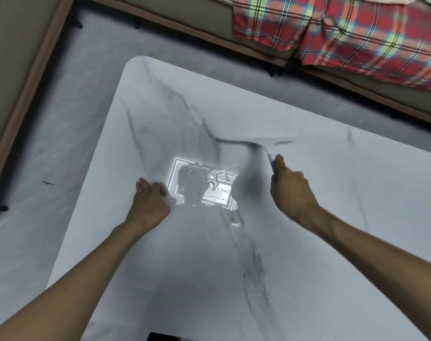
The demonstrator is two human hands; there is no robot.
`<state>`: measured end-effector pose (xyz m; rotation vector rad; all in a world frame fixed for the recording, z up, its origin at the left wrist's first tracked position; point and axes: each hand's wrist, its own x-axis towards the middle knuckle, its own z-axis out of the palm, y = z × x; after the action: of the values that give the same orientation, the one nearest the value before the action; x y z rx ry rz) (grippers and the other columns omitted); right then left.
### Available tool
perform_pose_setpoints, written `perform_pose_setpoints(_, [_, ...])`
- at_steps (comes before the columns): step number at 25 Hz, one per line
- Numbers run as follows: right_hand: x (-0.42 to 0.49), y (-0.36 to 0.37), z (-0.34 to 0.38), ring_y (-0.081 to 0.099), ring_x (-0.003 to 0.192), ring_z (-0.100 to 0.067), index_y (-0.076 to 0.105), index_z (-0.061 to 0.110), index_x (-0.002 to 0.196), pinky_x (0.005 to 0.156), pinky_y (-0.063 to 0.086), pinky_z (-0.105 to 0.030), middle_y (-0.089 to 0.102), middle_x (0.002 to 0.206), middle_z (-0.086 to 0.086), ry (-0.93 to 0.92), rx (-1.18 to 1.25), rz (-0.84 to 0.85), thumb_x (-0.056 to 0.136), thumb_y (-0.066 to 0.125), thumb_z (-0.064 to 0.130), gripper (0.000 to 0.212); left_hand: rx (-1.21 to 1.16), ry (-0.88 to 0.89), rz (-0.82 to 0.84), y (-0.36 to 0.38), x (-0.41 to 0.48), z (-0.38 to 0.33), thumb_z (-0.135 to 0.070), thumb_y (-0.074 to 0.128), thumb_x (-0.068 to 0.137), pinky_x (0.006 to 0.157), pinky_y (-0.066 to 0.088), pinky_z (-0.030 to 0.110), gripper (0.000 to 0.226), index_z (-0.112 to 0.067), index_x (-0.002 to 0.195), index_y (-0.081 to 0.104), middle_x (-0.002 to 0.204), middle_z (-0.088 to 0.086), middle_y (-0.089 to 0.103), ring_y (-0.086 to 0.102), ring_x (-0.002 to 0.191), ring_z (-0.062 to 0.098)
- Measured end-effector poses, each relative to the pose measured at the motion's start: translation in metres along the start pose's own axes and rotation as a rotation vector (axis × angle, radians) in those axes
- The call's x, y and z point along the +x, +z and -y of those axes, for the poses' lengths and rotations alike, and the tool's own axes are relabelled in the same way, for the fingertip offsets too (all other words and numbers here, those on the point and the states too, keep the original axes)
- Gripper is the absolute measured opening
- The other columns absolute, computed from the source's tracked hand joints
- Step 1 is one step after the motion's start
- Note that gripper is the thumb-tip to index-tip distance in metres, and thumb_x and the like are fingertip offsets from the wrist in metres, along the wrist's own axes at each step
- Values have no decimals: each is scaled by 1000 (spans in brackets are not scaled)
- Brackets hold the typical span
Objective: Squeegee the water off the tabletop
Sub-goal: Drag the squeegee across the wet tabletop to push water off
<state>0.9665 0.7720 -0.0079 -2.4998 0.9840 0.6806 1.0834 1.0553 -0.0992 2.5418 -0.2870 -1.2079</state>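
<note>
The head camera looks down on a white, grey-veined marble-look surface (308, 193) with rounded corners, standing on a pale floor (62, 143) beside a low sofa draped with a red plaid blanket (357, 40). The person's right hand (289, 190) is wrapped around the handle of a squeegee (258, 146), thumb laid along the shaft; the tool is badly motion-blurred, but its long blade shows as a dark bar lying crosswise on the far middle of the surface, just beyond a bright reflection of a ceiling light. The left hand (150, 198) rests on the surface near its left edge with the fingers curled loosely under; it holds nothing, and it seems only to steady the body. The water (214, 178) is easiest to see inside that bright reflection: a thin branching puddle and a scatter of small droplets between the two hands, with a few more beads (210, 239) nearer the camera. The blade sits on the far side of this wet patch, so the patch itself looks not yet cleared. Elsewhere the surface looks matt and dry, though without glare any thin film there would be impossible to see. Judged from this, the job appears part way through, with the central puddle and near droplets left to push off an edge.
</note>
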Motion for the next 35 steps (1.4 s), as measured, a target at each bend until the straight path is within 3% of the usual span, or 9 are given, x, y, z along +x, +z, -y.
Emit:
perform_pose_setpoints(3, [-46, -8, -21, 50, 73, -37, 34, 20, 133, 61, 34, -32, 59, 84, -14, -1, -12, 144, 96, 35, 17, 37, 16, 21, -73, 14, -18, 7, -2, 51, 77, 97, 40, 39, 30, -12, 105, 49, 124, 16, 36, 40, 122, 36])
perform_pose_setpoints(6, [-28, -37, -12, 55, 78, -41, 42, 15, 106, 63, 37, -35, 63, 88, -21, -60, 57, 66, 97, 36, 19, 12, 41, 41, -64, 30, -32, 11, -2, 53, 73, 90, 39, 34, 34, -8, 106, 50, 113, 12, 35, 42, 113, 34])
perform_pose_setpoints(10, [68, -53, 36, 59, 91, -46, 40, 14, 101, 70, 48, -45, 62, 102, -28, -51, 205, -109, 94, 35, 15, 8, 52, 8, 24, 34, -36, 12, -4, 51, 74, 97, 38, 36, 35, -9, 109, 46, 140, 28, 25, 30, 135, 43])
perform_pose_setpoints(14, [103, -24, 89, 56, 103, -49, 36, 7, 133, 81, 49, -49, 59, 113, -30, -52, 198, -127, 94, 33, 15, 40, 44, -19, 90, 30, -32, 14, -6, 47, 80, 114, 28, 39, 39, -10, 118, 41, 158, 30, -7, -4, 150, 37])
perform_pose_setpoints(17, [66, 8, 103, 55, 91, -46, 27, 17, 142, 71, 36, -39, 62, 104, -27, -276, 84, -58, 95, 33, 16, 47, 50, 10, 112, 28, -33, 17, -7, 49, 80, 113, 29, 38, 35, -13, 113, 40, 158, 27, -10, -5, 150, 36])
perform_pose_setpoints(20, [23, 25, 85, 53, 70, -38, 23, 27, 146, 62, 37, -36, 62, 86, -19, -411, -16, 28, 95, 36, 19, 53, 16, 3, 134, 24, -34, 18, -7, 49, 79, 109, 31, 37, 30, -17, 105, 37, 160, 22, -9, -4, 151, 32])
perform_pose_setpoints(25, [-19, 16, -2, 60, 77, -38, 13, 37, 151, 60, 39, -35, 61, 89, -7, -465, -255, 95, 97, 37, 30, 59, 52, -3, 115, 24, -34, 18, -5, 47, 81, 114, 29, 39, 33, -15, 111, 41, 160, 22, -7, -4, 151, 29])
perform_pose_setpoints(30, [-53, 0, -88, 61, 76, -33, 10, 41, 150, 63, 43, -36, 61, 90, -5, -351, -330, 96, 101, 29, 28, 55, 124, -17, 72, 29, -41, 14, -4, 45, 83, 115, 28, 40, 38, -10, 120, 44, 159, 26, 4, 12, 149, 35])
perform_pose_setpoints(35, [-83, -20, -135, 61, 78, -32, 23, 38, 149, 64, 45, -35, 67, 85, -5, -219, -277, 84, 101, 32, 29, 50, 121, -52, 78, 47, -61, 3, -4, 46, 82, 96, 41, 37, 37, -9, 118, 44, 145, 22, 26, 50, 116, 38])
